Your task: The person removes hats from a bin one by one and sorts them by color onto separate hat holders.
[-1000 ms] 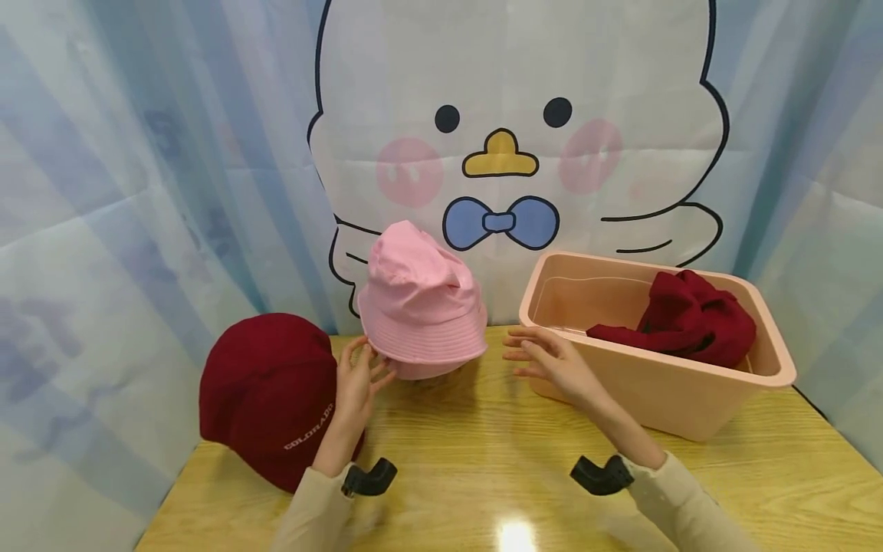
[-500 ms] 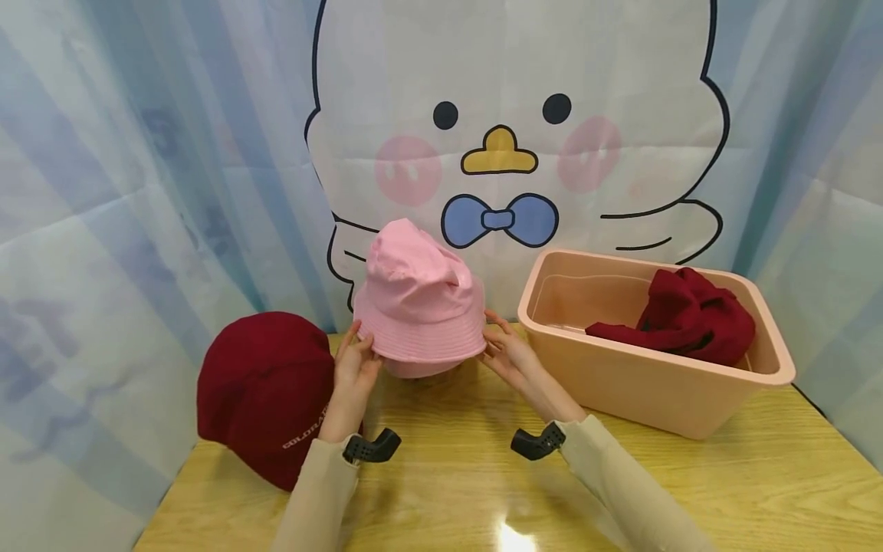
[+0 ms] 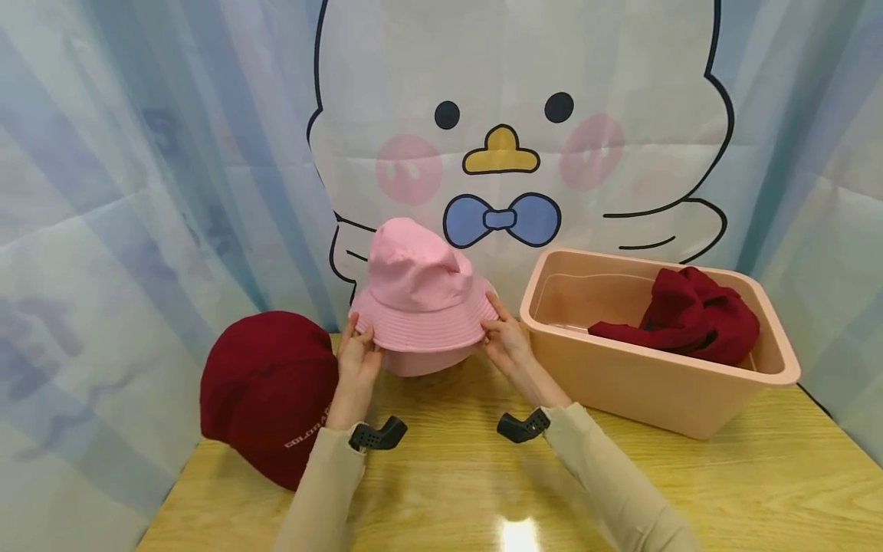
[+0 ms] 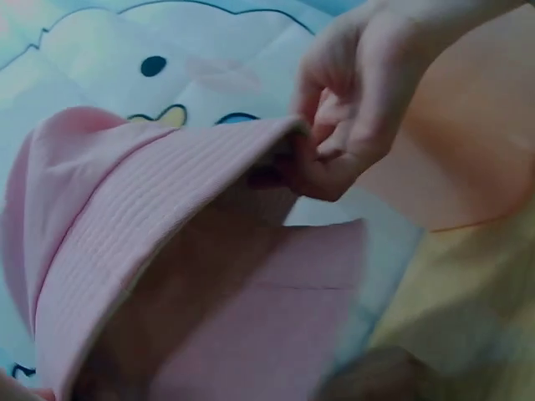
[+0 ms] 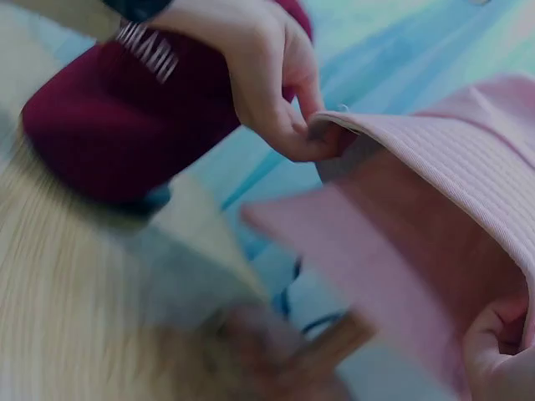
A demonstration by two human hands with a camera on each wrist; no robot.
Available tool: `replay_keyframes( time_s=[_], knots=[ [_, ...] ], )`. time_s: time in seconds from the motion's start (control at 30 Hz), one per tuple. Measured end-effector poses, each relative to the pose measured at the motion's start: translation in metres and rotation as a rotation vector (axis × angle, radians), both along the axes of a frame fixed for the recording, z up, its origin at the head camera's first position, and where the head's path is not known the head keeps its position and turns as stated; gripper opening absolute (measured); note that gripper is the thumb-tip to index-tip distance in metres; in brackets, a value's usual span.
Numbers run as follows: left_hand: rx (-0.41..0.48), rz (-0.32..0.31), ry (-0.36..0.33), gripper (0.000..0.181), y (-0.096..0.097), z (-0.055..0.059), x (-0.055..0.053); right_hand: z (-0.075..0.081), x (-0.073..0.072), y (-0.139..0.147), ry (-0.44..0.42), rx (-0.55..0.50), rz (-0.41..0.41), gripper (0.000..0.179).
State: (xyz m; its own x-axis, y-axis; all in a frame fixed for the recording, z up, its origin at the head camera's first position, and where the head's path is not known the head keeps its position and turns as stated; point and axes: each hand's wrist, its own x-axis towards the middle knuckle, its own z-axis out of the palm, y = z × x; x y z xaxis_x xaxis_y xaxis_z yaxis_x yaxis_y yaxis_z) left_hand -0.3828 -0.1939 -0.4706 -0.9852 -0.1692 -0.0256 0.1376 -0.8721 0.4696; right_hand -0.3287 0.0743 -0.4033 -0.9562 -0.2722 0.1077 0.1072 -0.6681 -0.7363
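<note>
A pink bucket hat (image 3: 421, 287) stands at the back middle of the table, its stitched brim raised at the front. My left hand (image 3: 357, 366) pinches the brim's left side, thumb and fingers round the edge. On the other side, my right hand (image 3: 512, 346) grips the brim the same way. Both wrist views look up into the hat's shaded inside, with a lower pink flap (image 4: 276, 326) hanging below the front edge. In the right wrist view, a blurred brown piece (image 5: 338, 341) shows under the hat.
A maroon cap (image 3: 265, 391) with white lettering sits left, close to my left forearm. Right of the hat stands a peach bin (image 3: 641, 399) with a crumpled maroon cloth item (image 3: 704, 318) inside. A printed curtain (image 3: 593, 54) hangs behind the wooden table (image 3: 441, 491).
My right hand has moved left from beside the bin to the hat's brim. Both hands now hold the brim, and its front edge has risen slightly.
</note>
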Motion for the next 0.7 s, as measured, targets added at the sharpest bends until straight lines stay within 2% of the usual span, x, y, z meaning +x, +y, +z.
replay_keyframes(
  time_s=[0.07, 0.1, 0.13, 0.2, 0.23, 0.3, 0.33, 0.37, 0.47, 0.5, 0.53, 0.57, 0.6, 0.63, 0.7],
  knots=[
    [-0.021, -0.028, -0.087, 0.063, 0.0, -0.03, -0.005, -0.048, -0.038, 0.007, 0.028, -0.018, 0.041, 0.061],
    [-0.018, -0.049, -0.103, 0.066, -0.002, -0.05, -0.01, -0.075, -0.059, 0.012, 0.044, -0.03, 0.068, 0.061],
    [-0.014, -0.079, -0.104, 0.069, -0.005, -0.071, -0.017, -0.099, -0.077, 0.015, 0.042, -0.042, 0.093, 0.06],
    [-0.018, -0.124, -0.1, 0.072, -0.01, -0.105, -0.023, -0.139, -0.106, 0.02, 0.042, -0.025, 0.109, 0.06],
    [-0.019, -0.13, -0.095, 0.071, -0.011, -0.113, -0.021, -0.15, -0.112, 0.021, 0.033, 0.008, 0.101, 0.061],
    [-0.074, -0.093, -0.136, 0.069, -0.002, -0.096, 0.0, -0.167, -0.119, 0.023, 0.037, 0.029, 0.12, 0.061],
    [-0.093, -0.075, -0.134, 0.068, 0.006, -0.077, 0.017, -0.171, -0.118, 0.023, 0.028, 0.033, 0.126, 0.061],
    [-0.138, -0.056, -0.147, 0.067, 0.014, -0.051, 0.039, -0.174, -0.118, 0.023, 0.028, 0.03, 0.134, 0.06],
    [-0.256, 0.006, -0.244, 0.062, 0.041, 0.023, 0.092, -0.176, -0.113, 0.024, 0.008, 0.02, 0.135, 0.058],
    [-0.269, 0.011, -0.256, 0.061, 0.046, 0.037, 0.103, -0.177, -0.113, 0.025, -0.002, 0.008, 0.137, 0.058],
    [-0.264, 0.016, -0.255, 0.06, 0.049, 0.046, 0.11, -0.177, -0.113, 0.025, -0.02, 0.0, 0.131, 0.058],
    [-0.268, 0.023, -0.264, 0.059, 0.049, 0.047, 0.11, -0.18, -0.115, 0.027, -0.025, -0.013, 0.136, 0.058],
    [-0.251, 0.035, -0.258, 0.06, 0.049, 0.042, 0.106, -0.183, -0.117, 0.028, -0.032, -0.019, 0.14, 0.058],
    [-0.201, 0.024, -0.193, 0.058, 0.042, 0.024, 0.096, -0.187, -0.12, 0.028, -0.045, -0.029, 0.141, 0.058],
    [-0.156, 0.03, -0.169, 0.057, 0.036, 0.001, 0.082, -0.199, -0.131, 0.031, -0.036, -0.055, 0.165, 0.06]
  ],
)
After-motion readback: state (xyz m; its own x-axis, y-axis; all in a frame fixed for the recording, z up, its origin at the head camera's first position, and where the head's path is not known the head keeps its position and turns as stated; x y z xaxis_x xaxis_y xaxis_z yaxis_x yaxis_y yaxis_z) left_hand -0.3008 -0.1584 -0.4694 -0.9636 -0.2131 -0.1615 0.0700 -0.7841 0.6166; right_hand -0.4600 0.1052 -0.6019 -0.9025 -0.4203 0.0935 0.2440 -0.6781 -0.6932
